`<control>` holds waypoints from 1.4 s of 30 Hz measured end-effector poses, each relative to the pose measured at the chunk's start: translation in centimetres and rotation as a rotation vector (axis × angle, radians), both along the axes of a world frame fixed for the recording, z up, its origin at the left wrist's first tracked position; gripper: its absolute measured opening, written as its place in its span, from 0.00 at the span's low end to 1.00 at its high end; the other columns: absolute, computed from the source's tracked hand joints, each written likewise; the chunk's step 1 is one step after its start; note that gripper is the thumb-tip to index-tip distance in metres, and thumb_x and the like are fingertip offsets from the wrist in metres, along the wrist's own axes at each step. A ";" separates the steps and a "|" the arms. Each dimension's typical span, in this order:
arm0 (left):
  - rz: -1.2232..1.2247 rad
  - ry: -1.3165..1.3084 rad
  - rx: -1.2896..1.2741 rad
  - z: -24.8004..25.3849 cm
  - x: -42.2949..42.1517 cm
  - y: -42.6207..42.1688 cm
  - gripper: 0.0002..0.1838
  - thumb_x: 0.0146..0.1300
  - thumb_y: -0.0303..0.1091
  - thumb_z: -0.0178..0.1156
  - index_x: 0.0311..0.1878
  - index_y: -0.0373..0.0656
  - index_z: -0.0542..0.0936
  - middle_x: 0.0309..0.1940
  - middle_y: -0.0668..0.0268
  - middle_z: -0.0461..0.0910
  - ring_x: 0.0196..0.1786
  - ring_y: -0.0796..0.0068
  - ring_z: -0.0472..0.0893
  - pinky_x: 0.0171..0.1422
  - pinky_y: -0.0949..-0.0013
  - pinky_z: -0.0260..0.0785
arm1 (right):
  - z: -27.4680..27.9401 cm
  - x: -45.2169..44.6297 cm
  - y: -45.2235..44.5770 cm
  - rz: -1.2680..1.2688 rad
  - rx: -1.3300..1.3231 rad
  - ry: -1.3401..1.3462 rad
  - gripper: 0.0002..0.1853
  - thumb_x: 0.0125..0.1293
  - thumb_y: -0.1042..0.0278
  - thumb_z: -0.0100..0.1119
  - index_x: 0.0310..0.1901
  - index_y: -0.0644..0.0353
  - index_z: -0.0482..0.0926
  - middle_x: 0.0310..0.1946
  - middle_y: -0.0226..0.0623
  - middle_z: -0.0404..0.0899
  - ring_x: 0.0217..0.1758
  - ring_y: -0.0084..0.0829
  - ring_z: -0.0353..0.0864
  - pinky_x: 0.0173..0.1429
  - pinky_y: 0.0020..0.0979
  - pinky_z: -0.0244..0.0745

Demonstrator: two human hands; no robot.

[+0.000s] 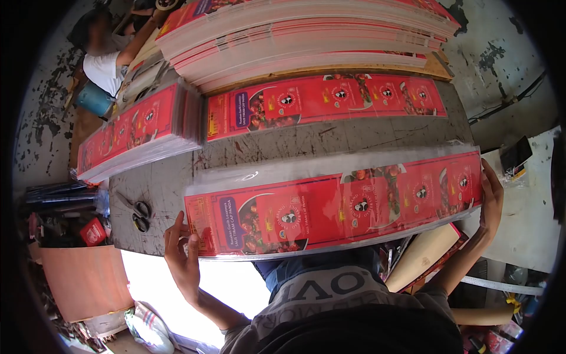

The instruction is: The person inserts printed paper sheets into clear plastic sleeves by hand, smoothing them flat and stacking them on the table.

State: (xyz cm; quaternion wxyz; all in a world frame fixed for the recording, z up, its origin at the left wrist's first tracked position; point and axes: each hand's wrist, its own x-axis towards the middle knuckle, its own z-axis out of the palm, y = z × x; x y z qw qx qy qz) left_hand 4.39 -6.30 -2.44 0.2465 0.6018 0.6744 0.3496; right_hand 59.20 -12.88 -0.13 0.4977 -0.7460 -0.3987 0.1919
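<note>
A long red printed strip in a clear plastic sleeve lies across the near edge of the table, on top of what looks like a pile of similar sleeves. My left hand is at its left end, with the thumb near the front corner and the fingers along the short edge. At the opposite end my right hand holds the right edge, its fingers pressed along the side. The strip is held between both hands. Black-handled scissors lie on the table left of it.
Another red strip lies farther back, beside a stack of sleeved strips on the left. Tall piles of printed sheets rise behind on a wooden board. At upper left another person sits near a blue bucket.
</note>
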 end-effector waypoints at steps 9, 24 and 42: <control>-0.194 -0.362 0.043 -0.3 -0.4 0.2 0.26 0.63 0.44 0.55 0.55 0.33 0.66 0.40 0.64 0.71 0.40 0.79 0.71 0.45 0.77 0.62 | 1.4 0.0 -0.7 0.109 -0.103 -0.040 0.23 0.62 0.59 0.55 0.53 0.67 0.69 0.47 0.37 0.75 0.51 0.24 0.71 0.60 0.25 0.58; -0.307 -0.688 -0.036 -0.6 -0.5 0.8 0.30 0.61 0.42 0.58 0.55 0.40 0.51 0.42 0.53 0.72 0.43 0.76 0.70 0.46 0.74 0.61 | 0.8 -0.9 -0.6 0.197 -0.029 -0.022 0.31 0.61 0.54 0.56 0.61 0.60 0.59 0.54 0.39 0.68 0.53 0.26 0.68 0.61 0.30 0.56; -0.230 -0.709 0.048 -0.4 -0.2 1.7 0.34 0.59 0.42 0.58 0.58 0.40 0.50 0.46 0.49 0.72 0.49 0.69 0.72 0.55 0.68 0.61 | 0.6 1.4 -1.9 0.276 0.214 0.356 0.49 0.55 0.41 0.59 0.66 0.70 0.49 0.64 0.57 0.55 0.59 0.35 0.69 0.59 0.30 0.66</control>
